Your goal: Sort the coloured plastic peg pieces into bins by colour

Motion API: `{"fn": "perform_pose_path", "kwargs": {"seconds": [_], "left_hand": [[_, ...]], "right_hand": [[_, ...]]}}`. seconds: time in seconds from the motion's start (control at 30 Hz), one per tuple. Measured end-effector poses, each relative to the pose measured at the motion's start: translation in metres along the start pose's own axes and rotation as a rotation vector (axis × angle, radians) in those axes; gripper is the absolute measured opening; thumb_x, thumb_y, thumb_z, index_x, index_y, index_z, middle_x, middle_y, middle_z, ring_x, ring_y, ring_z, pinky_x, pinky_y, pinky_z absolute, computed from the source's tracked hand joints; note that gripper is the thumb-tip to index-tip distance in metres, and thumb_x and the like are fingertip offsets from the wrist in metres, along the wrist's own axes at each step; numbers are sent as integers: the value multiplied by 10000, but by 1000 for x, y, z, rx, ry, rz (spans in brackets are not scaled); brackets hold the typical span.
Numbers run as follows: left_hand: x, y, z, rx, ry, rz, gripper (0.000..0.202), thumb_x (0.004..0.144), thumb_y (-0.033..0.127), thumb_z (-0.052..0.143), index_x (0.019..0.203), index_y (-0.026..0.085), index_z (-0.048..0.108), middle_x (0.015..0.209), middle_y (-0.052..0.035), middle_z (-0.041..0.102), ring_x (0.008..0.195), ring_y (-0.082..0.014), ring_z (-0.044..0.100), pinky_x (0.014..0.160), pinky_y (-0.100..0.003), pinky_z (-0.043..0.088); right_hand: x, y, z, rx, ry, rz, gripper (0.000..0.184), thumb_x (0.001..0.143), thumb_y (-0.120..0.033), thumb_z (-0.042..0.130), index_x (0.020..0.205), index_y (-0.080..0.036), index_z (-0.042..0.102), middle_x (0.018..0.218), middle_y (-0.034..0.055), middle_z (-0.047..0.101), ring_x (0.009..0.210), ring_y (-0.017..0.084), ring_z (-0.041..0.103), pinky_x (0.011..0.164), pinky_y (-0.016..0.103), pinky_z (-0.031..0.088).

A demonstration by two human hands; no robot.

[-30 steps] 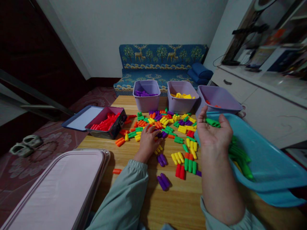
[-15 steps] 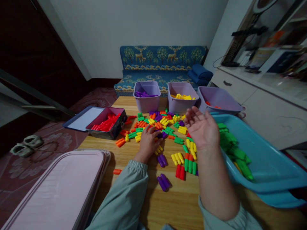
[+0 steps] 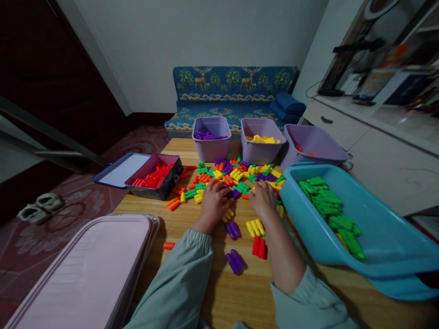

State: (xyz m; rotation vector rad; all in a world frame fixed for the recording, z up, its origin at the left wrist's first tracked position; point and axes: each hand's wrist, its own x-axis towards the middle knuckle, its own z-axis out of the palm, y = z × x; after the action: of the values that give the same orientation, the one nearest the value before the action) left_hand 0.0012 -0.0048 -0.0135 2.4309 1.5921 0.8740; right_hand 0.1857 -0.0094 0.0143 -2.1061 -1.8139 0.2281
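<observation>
- Across the middle of the tabletop (image 3: 240, 292), your mixed plastic pieces (image 3: 236, 173) lie scattered in red, orange, yellow, green and purple, with both your hands among them.
- Your left hand (image 3: 213, 203) rests palm down over the near side of the spread, its grip loosely curved; you cannot tell from here whether it holds a piece.
- Your right hand (image 3: 263, 197) reaches down beside green and yellow pieces, fingers bent in a fairly narrow grip; its fingertips are partly hidden, so what they hold cannot be told.
- Your right forearm covers part of the tabletop, and only an edge of green shows beside it.
- On the cabinet (image 3: 387, 169) to your right, the clutter is too blurred for you to read any marking.
- Behind the spread, your left lavender bin (image 3: 212, 148) contains purple pieces, the middle bin (image 3: 262, 154) yellow ones, and the right bin (image 3: 318, 137) a few orange-red ones, partly hidden by its wall.
- Your blue tub (image 3: 391, 214) carries a heap of green pieces (image 3: 322, 196) with a bit of yellow at the edge.
- At your left, the tin box (image 3: 147, 192) is heaped with red pieces (image 3: 152, 177), its lid (image 3: 121, 169) laid back.
- The pink lid (image 3: 82, 265) nearest you runs out of view.
</observation>
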Motion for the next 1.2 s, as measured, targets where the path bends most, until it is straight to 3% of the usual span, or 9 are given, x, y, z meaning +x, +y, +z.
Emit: {"fn": "perform_pose_path", "kwargs": {"seconds": [0.1,0.27,0.43,0.53,0.6,0.73,0.93,1.2], "left_hand": [[1,0,0,-12,1,9,327,810,341,674,1119,245,721,1261,-80,614,1288,-304,424,1081,-483,398],[3,2,-6,-93,78,-35,295,865,326,616,1110,189,707,1195,-109,640,1164,-260,537,1008,-418,454],[1,-2,-27,99,191,-313,292,858,289,572,1103,211,709,1194,-116,643,1121,-306,552,950,-467,454],[-1,-8,-39,214,143,-490,418,780,260,614,1192,210,667,1241,-136,621,1155,-347,525,937,-488,441],[-2,-11,-42,234,77,-539,489,761,240,605,1247,189,631,1265,-141,611,1165,-332,526,965,-462,424],[-2,-10,-46,246,-30,-514,505,756,246,584,1258,224,629,1258,-99,627,1171,-310,524,997,-433,394],[-2,-9,-52,255,-131,-507,471,756,325,595,1221,290,662,1154,-96,659,1088,-336,552,872,-435,440],[-2,-17,-45,227,-109,-399,449,766,320,614,1197,209,678,1014,-138,666,968,-291,606,804,-352,460]], "right_hand": [[1,-1,-2,20,-18,-51,398,881,-213,527,1265,-169,620,1278,134,595,1222,269,481,1057,378,342],[3,0,1,73,-19,-41,437,847,-229,622,1275,-142,610,1255,120,614,1208,248,509,1077,355,323],[2,3,3,129,-15,-15,435,811,-260,681,1220,-116,649,1232,132,619,1182,249,541,1047,332,370],[3,4,4,147,-19,-22,434,798,-277,697,1201,-120,665,1194,133,632,1137,249,571,1012,326,405],[4,4,5,158,-19,-25,421,796,-268,698,1195,-134,670,1186,129,637,1134,244,578,1004,320,414],[4,4,9,165,-10,-31,420,790,-266,702,1190,-141,672,1199,137,636,1158,252,574,1001,329,424],[3,3,9,170,-55,-2,568,737,-332,751,1258,-143,628,1239,140,638,1150,262,595,970,333,453],[0,-3,0,122,-123,14,608,797,-286,692,1372,-171,532,1259,140,650,1172,268,607,961,350,458]]}}
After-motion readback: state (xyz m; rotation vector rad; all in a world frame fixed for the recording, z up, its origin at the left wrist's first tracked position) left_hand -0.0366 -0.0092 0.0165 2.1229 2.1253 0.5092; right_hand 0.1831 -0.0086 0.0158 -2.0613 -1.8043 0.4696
